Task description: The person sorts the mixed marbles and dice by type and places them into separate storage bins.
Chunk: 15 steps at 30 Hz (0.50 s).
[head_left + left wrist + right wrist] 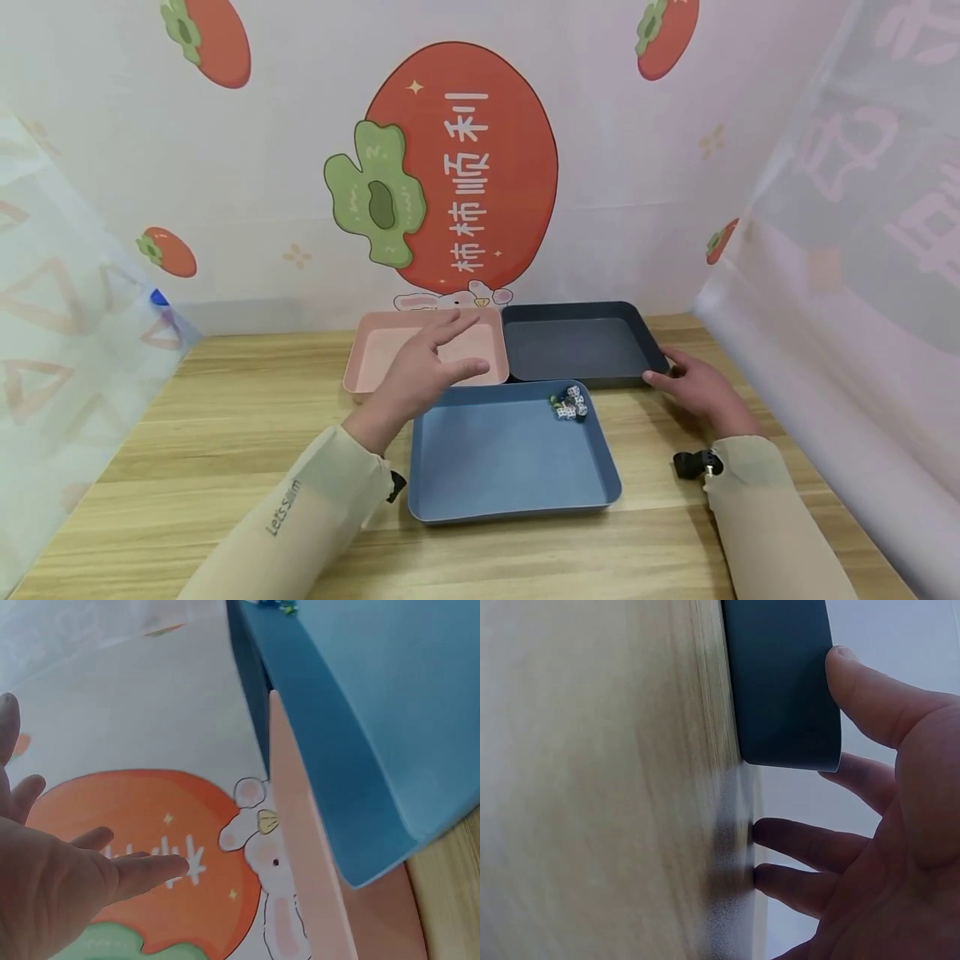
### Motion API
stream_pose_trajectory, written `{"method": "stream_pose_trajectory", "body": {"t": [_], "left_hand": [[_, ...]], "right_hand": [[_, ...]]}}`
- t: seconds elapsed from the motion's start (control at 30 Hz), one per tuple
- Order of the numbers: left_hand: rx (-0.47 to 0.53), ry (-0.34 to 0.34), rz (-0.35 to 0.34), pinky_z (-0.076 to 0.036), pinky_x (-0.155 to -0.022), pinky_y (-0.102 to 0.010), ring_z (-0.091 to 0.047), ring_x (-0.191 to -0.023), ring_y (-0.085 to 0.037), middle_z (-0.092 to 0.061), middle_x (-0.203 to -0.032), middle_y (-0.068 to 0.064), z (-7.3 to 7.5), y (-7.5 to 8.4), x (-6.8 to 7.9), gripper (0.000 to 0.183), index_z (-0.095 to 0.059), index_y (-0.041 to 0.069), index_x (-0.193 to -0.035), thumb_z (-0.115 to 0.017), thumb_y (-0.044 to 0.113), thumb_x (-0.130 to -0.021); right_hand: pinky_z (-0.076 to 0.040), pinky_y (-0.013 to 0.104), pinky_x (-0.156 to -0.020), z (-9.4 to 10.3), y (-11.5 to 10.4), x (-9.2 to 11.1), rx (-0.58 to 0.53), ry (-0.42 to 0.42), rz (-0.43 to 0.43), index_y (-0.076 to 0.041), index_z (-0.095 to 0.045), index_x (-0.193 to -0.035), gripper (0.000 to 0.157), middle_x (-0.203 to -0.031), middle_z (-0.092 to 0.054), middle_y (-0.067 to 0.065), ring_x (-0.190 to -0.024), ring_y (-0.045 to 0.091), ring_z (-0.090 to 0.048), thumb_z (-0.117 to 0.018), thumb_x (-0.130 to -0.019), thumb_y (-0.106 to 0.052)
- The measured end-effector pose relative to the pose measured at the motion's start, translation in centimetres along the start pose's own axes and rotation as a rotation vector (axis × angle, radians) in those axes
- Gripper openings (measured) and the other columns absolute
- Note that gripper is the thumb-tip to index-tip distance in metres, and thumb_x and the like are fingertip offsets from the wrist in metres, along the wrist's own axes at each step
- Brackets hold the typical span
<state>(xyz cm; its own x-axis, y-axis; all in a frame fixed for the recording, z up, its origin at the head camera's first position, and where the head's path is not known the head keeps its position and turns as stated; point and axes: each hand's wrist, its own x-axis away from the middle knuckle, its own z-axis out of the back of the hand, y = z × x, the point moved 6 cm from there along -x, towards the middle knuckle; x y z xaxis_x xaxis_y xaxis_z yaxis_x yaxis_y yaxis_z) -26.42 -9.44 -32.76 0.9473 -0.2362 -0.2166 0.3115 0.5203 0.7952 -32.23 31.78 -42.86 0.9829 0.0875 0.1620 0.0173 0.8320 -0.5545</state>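
My left hand (416,371) hovers over the pink tray (360,354) with fingers spread, thumb pointing toward the right, holding nothing. The left wrist view shows the same hand (67,877) in front of the printed backdrop, apart from the tray walls. At the near right corner of the dark navy tray (577,346) is my right hand (697,387). Seen from the right wrist, its thumb (866,694) touches the rim of the dark tray (784,682), and the index fingertip is partly hidden behind the corner. The other fingers extend down to the table, spread apart.
In front of these two trays lies a blue tray (513,454), with a small pile of dice (573,404) and green bits in its far right corner. All stand on a wood-grain table (247,425). Printed cloth (615,242) rises behind, with translucent sheets at both sides.
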Motion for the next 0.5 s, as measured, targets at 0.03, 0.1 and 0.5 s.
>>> {"method": "stream_pose_trajectory", "body": {"t": [0.03, 0.1, 0.5], "left_hand": [[0.001, -0.006, 0.008, -0.035, -0.107, -0.054, -0.029, -0.144, -0.025, -0.033, -0.158, 0.001, -0.3, 0.0, -0.2, 0.073, -0.049, 0.037, -0.147, -0.078, 0.051, -0.082], [-0.010, -0.019, 0.018, -0.037, -0.106, -0.053, -0.029, -0.143, -0.025, -0.033, -0.158, 0.000, -1.1, 0.0, -0.7, 0.068, -0.054, 0.034, -0.144, -0.078, 0.047, -0.083], [-0.109, -0.153, 0.024, -0.031, -0.111, -0.052, -0.020, -0.147, -0.027, -0.023, -0.163, -0.006, -6.5, 1.1, -2.9, 0.054, -0.067, 0.025, -0.133, -0.081, 0.038, -0.083]], "right_hand": [[-0.029, 0.068, -0.102, 0.0, 0.0, 0.0, -0.001, 0.000, -0.002, -0.002, -0.020, -0.157, 0.095, -0.147, -0.031, 0.040, -0.131, 0.057, -0.033, -0.056, -0.094, -0.063], [-0.029, 0.069, -0.102, 0.0, 0.0, 0.0, -0.001, 0.001, -0.007, -0.003, -0.020, -0.158, 0.094, -0.147, -0.031, 0.040, -0.131, 0.057, -0.033, -0.056, -0.094, -0.062], [-0.030, 0.069, -0.102, -0.1, 0.4, -0.2, 0.016, 0.001, 0.008, -0.003, -0.019, -0.158, 0.096, -0.146, -0.032, 0.040, -0.131, 0.057, -0.034, -0.054, -0.093, -0.065]]}}
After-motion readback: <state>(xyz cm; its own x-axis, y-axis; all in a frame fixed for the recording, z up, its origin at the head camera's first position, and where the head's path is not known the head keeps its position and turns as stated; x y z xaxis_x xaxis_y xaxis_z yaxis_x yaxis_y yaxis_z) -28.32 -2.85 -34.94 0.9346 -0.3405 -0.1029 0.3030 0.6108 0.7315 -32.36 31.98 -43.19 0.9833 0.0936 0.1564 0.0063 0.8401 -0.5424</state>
